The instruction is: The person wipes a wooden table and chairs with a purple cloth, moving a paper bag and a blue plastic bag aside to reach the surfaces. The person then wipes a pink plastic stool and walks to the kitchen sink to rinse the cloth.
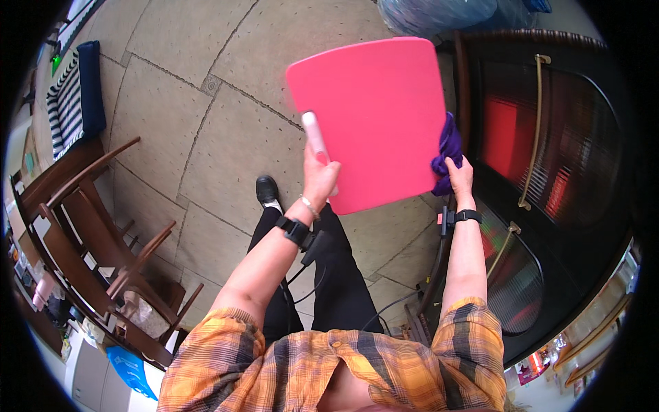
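A large flat pink plastic panel (370, 123) with rounded corners is held up before me, above the tiled floor. On its left edge, my left hand (320, 177) grips a pale pink and white handle-like part (314, 131). My right hand (459, 177) is closed on a bunched purple cloth (448, 154), which touches the panel's right edge. Whether the right fingers also hold the panel through the cloth cannot be told. The panel's far side is hidden.
At right stands a dark cabinet (466, 103) with ribbed glass doors and brass handles. Dark wooden chairs (92, 221) are at left, with a striped navy cushioned pet bed (69, 103) beyond. Plastic bags (437, 15) lie at the top. A black cable (394, 306) runs near my legs.
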`<state>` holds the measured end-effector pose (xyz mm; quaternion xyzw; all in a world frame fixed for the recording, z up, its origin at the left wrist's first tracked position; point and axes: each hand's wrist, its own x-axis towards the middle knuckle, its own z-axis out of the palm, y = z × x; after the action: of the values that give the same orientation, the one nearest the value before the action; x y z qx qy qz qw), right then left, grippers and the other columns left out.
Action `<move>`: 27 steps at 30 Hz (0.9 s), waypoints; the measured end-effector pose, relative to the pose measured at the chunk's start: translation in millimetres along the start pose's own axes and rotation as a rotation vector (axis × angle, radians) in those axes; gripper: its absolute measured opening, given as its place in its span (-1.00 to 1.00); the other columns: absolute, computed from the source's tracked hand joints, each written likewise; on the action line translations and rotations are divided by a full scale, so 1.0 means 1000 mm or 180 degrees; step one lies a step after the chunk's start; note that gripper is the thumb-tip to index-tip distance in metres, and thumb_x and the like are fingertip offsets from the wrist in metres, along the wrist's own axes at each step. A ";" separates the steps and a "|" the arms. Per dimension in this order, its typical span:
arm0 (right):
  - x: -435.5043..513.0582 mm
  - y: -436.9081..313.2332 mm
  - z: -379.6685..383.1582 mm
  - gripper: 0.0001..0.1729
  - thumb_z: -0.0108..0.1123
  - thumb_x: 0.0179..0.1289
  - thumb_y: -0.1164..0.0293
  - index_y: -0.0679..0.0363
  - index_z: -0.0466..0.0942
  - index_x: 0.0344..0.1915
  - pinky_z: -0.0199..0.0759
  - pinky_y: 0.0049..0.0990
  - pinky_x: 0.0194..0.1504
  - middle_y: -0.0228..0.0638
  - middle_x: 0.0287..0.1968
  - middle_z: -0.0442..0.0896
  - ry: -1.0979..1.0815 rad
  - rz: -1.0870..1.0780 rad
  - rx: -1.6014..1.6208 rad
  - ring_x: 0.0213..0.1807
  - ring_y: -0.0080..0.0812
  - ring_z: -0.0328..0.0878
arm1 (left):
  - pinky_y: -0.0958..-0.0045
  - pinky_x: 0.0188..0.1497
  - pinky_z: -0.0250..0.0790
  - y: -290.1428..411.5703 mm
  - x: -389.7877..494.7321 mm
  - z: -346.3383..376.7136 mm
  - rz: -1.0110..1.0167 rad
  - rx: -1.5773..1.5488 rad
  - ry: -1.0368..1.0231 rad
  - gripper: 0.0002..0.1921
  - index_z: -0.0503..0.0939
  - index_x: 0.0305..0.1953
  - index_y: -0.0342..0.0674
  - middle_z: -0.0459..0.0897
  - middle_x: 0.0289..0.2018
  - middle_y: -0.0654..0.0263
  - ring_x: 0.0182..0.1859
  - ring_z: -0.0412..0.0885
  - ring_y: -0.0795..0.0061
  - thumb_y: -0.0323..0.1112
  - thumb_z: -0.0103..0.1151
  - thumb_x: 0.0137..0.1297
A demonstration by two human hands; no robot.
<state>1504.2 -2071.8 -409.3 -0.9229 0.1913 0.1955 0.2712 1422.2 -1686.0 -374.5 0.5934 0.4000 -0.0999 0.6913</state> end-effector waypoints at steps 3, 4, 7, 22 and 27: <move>0.003 0.022 -0.018 -0.51 0.37 0.18 0.14 0.20 0.66 0.02 0.50 -0.30 0.04 -0.15 -0.10 0.77 0.0112 0.0205 0.0365 -0.04 -0.22 0.71 | 0.29 0.23 0.36 -0.001 0.004 0.036 0.0485 0.0423 -0.0112 -0.27 0.21 0.33 -0.34 0.42 0.15 0.05 0.17 0.46 0.22 -0.61 0.11 0.03; 0.000 0.025 -0.022 -0.52 0.34 0.20 0.12 0.19 0.66 0.02 0.50 -0.27 0.05 -0.10 -0.08 0.76 0.0271 0.0258 0.0385 -0.02 -0.16 0.71 | 0.29 0.27 0.33 0.000 0.004 0.048 0.0666 0.0663 -0.0083 -0.24 0.18 0.36 -0.34 0.38 0.18 0.02 0.20 0.42 0.18 -0.60 0.11 0.03; -0.017 0.020 -0.021 -0.46 0.22 0.31 0.09 0.10 0.55 0.20 0.50 -0.08 0.09 0.05 -0.02 0.71 0.0855 0.0436 -0.1119 0.03 0.06 0.66 | 0.24 0.59 -0.12 0.006 0.002 0.075 0.0455 0.0875 -0.0491 0.04 -0.19 0.52 -0.35 -0.13 0.48 -0.19 0.55 -0.11 -0.12 -0.48 0.18 0.01; -0.003 -0.165 0.065 -0.29 0.24 0.30 0.36 -0.20 0.31 0.44 0.55 -0.08 0.00 -0.02 0.21 0.36 -0.0050 -0.1878 -0.1539 0.11 0.10 0.54 | 0.13 0.55 -0.06 0.019 0.009 0.090 0.0118 0.1350 -0.1014 0.18 -0.26 0.50 -0.47 -0.19 0.46 -0.35 0.54 -0.12 -0.27 -0.17 0.38 0.03; -0.098 -0.099 0.057 -0.19 0.32 0.16 0.46 -0.16 0.31 0.42 0.57 -0.04 -0.11 -0.03 0.15 0.39 -0.0686 -0.1655 -0.1736 -0.01 0.13 0.59 | 0.09 0.54 -0.03 0.027 0.000 0.079 0.0112 0.1566 -0.1006 0.31 -0.25 0.50 -0.48 -0.13 0.49 -0.30 0.56 -0.09 -0.19 0.06 0.48 -0.03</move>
<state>1451.5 -1937.3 -366.1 -0.9529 -0.1374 0.2598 0.0750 1473.3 -1749.5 -356.3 0.7271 0.2408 -0.2731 0.5820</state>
